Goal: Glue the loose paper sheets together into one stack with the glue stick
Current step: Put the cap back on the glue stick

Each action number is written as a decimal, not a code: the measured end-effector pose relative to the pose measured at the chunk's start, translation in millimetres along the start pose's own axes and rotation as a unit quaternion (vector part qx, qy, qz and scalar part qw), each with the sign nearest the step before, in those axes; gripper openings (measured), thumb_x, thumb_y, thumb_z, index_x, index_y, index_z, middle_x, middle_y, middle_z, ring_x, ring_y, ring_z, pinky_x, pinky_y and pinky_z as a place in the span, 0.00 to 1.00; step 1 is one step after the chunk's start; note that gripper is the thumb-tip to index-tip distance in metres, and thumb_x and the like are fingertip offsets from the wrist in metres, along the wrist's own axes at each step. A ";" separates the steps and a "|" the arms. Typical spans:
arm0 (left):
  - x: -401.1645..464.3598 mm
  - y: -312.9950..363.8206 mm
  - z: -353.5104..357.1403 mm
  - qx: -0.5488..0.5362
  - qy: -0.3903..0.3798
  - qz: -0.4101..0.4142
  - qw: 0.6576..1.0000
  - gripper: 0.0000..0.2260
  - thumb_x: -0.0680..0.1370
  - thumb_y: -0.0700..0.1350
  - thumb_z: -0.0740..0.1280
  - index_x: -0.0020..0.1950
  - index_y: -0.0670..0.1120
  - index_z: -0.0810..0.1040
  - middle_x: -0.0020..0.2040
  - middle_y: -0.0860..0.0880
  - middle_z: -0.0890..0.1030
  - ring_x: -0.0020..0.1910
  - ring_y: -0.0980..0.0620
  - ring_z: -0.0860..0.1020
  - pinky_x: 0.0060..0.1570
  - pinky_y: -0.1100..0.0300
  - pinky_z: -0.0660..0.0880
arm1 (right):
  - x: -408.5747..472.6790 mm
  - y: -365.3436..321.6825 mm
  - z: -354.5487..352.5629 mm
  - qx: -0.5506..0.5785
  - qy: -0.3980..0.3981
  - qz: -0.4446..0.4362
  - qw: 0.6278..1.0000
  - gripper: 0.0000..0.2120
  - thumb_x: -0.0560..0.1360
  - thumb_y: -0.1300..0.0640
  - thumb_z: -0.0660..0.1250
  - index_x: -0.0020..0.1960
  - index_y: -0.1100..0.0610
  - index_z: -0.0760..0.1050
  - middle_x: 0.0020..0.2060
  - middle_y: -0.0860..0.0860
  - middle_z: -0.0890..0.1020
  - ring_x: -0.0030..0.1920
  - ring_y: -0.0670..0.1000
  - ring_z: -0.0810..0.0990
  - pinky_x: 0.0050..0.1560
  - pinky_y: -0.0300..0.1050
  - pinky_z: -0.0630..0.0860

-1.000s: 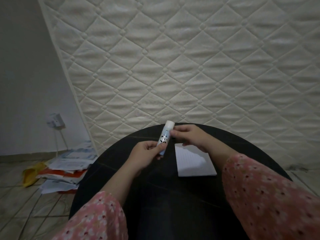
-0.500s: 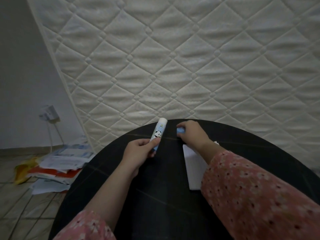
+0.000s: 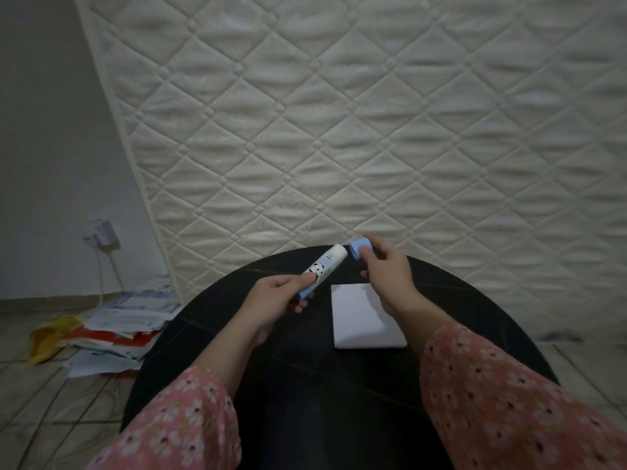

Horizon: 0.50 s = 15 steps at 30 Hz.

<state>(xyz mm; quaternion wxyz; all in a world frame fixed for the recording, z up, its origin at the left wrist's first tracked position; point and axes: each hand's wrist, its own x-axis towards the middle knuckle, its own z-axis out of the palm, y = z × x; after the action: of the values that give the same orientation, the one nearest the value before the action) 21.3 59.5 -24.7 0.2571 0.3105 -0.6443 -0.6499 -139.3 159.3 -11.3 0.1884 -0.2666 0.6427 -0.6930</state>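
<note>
Fingers of the left hand (image 3: 276, 298) curl round the lower end of the glue stick (image 3: 324, 270), thumb lying along its smooth white barrel with the panda print, the blue base tucked into the palm. The tube tilts up and away, its uncapped end just beside the round blue cap (image 3: 360, 250). That cap sits pinched in the curled fingers of the right hand (image 3: 388, 271), held above the surface and not touching the tube. Below the right wrist lies the paper stack (image 3: 364, 322), a neat square of white lined sheets, flat on the round, dark, glossy surface (image 3: 210, 330). Pink floral sleeves (image 3: 509, 408) cover both forearms. Behind the surface leans a quilted, diamond-stitched cream mattress (image 3: 339, 130). Off to the left, a loose heap of papers (image 3: 112, 330) sprawls on the tiled floor (image 3: 44, 412).
</note>
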 end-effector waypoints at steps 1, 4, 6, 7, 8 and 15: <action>-9.0 2.3 3.0 0.005 -0.009 0.007 1.000 0.11 0.73 0.49 0.73 0.48 0.42 0.85 0.39 0.45 0.82 0.33 0.55 0.74 0.33 0.61 0.70 | -7.2 -3.4 -7.2 0.005 -0.002 -0.002 1.000 0.19 0.80 0.59 0.61 0.70 0.53 0.69 0.58 0.50 0.78 0.49 0.45 0.78 0.44 0.40 0.78; -33.9 9.5 11.1 0.013 -0.018 0.021 1.000 0.12 0.74 0.47 0.72 0.48 0.38 0.84 0.38 0.44 0.80 0.32 0.54 0.72 0.32 0.62 0.66 | -27.7 -11.3 -27.5 0.004 -0.025 -0.012 1.000 0.19 0.80 0.58 0.62 0.71 0.53 0.69 0.59 0.48 0.76 0.50 0.42 0.76 0.41 0.35 0.73; -48.5 12.6 16.5 0.012 -0.029 0.029 0.999 0.13 0.74 0.46 0.71 0.48 0.36 0.83 0.38 0.43 0.80 0.32 0.54 0.71 0.32 0.62 0.67 | -40.4 -13.7 -39.2 -0.014 -0.047 -0.023 0.999 0.19 0.80 0.59 0.62 0.70 0.53 0.69 0.60 0.48 0.76 0.51 0.42 0.76 0.41 0.35 0.72; -54.4 13.1 18.6 0.010 -0.032 0.031 0.999 0.12 0.74 0.46 0.71 0.48 0.37 0.84 0.38 0.43 0.80 0.32 0.54 0.72 0.32 0.62 0.67 | -46.1 -14.1 -43.3 -0.031 -0.055 -0.031 0.998 0.19 0.80 0.59 0.62 0.70 0.52 0.69 0.61 0.49 0.77 0.53 0.43 0.77 0.42 0.35 0.72; -59.5 13.0 20.4 0.007 -0.035 0.031 0.999 0.11 0.74 0.46 0.71 0.48 0.38 0.84 0.38 0.44 0.80 0.32 0.54 0.72 0.32 0.62 0.67 | -51.1 -13.5 -46.6 -0.044 -0.059 -0.037 0.997 0.19 0.79 0.59 0.63 0.70 0.52 0.70 0.61 0.49 0.77 0.54 0.44 0.77 0.42 0.36 0.72; -80.1 9.6 26.4 0.028 -0.058 0.025 0.998 0.10 0.73 0.47 0.72 0.46 0.41 0.85 0.40 0.43 0.80 0.34 0.54 0.73 0.33 0.62 0.68 | -75.3 -12.2 -54.4 0.032 -0.059 -0.019 0.998 0.18 0.79 0.57 0.63 0.68 0.54 0.72 0.58 0.50 0.80 0.56 0.47 0.78 0.46 0.39 0.75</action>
<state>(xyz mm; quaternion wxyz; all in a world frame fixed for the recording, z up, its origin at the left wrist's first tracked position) 55.3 135.9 -9.9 0.2267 0.2628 -0.6838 -0.6419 -112.4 249.1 -10.5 0.2212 -0.3131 0.6027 -0.6998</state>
